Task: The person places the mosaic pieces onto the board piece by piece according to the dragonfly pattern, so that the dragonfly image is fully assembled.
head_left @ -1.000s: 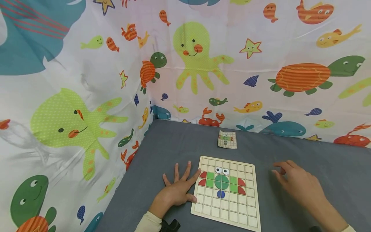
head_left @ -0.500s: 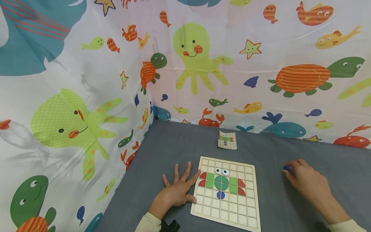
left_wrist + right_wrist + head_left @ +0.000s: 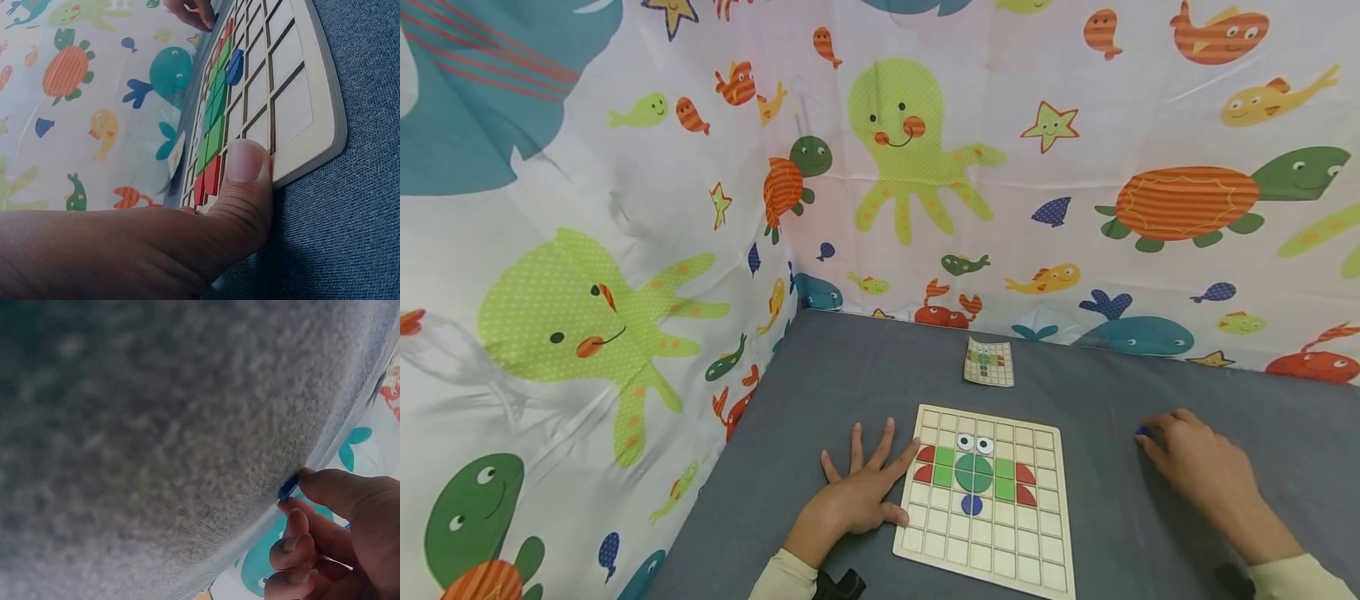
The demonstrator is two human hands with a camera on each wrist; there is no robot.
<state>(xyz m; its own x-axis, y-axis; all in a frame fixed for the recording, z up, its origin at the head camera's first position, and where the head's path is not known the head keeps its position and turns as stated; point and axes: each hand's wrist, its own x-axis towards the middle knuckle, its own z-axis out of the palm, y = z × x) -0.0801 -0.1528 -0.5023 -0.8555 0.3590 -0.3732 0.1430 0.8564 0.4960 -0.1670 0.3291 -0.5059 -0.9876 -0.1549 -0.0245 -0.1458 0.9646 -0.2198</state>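
Note:
A wooden grid board (image 3: 947,546) lies on the grey cloth, bearing a figure of coloured pieces: a green circle (image 3: 973,472), light green squares (image 3: 1005,477), red quarter-rounds (image 3: 1025,495), two eye pieces (image 3: 974,442) and a blue circle (image 3: 972,504) below. With fingers spread, my left hand (image 3: 853,500) rests at the board's left side; in the left wrist view its thumb (image 3: 244,172) touches the rim. To the right of the board, my right hand (image 3: 1198,471) pinches a small blue piece (image 3: 288,486) between thumb and fingertip, close to the cloth. The fingers mostly cover its shape.
Behind the board lies a small paper card (image 3: 988,363) printed with a similar figure on a grid. Grey cloth (image 3: 865,358) covers the table. A white curtain (image 3: 1037,50) with sea animals rises along the back and left edges.
My right hand has moved slightly right and now pinches a blue piece, which was not visible in it a second ago. The left hand and board have stayed put.

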